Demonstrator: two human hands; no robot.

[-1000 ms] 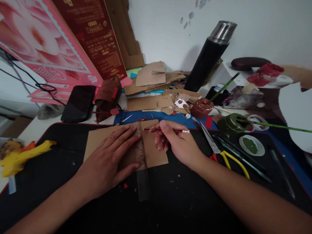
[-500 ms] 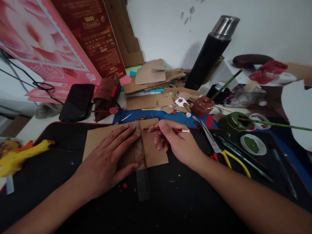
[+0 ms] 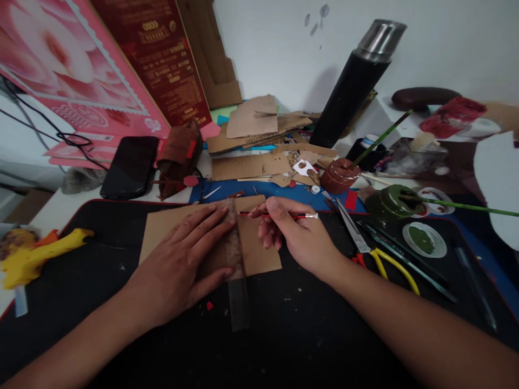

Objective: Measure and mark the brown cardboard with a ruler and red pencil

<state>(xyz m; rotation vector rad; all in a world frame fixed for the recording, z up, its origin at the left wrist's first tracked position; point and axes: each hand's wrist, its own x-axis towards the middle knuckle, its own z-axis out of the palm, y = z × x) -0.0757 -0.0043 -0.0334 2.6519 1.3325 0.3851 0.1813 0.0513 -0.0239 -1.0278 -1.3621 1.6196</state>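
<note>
A flat piece of brown cardboard (image 3: pixel 261 256) lies on the black mat, with a clear ruler (image 3: pixel 238 302) running across it and past its near edge. My left hand (image 3: pixel 180 256) rests flat on the cardboard, fingers spread, fingertips and thumb against the ruler's left side. In my right hand (image 3: pixel 298 232) a thin red-and-black pencil (image 3: pixel 302 216) with a pale end is pinched, held nearly level. Its tip points left, close to the ruler's right edge near the far end; whether it touches the cardboard I cannot tell.
Scissors (image 3: pixel 360 240) and dark pens (image 3: pixel 409 265) lie right of my right hand. Beyond stand a green paint jar (image 3: pixel 389 202), a brown paint jar (image 3: pixel 340 175) and a black flask (image 3: pixel 351 97). Cardboard scraps (image 3: pixel 251 167) are piled behind; a phone (image 3: pixel 130 167) lies far left.
The whole view has shifted slightly. My hands, the ruler, the pencil and the cardboard keep nearly the same places relative to one another.
</note>
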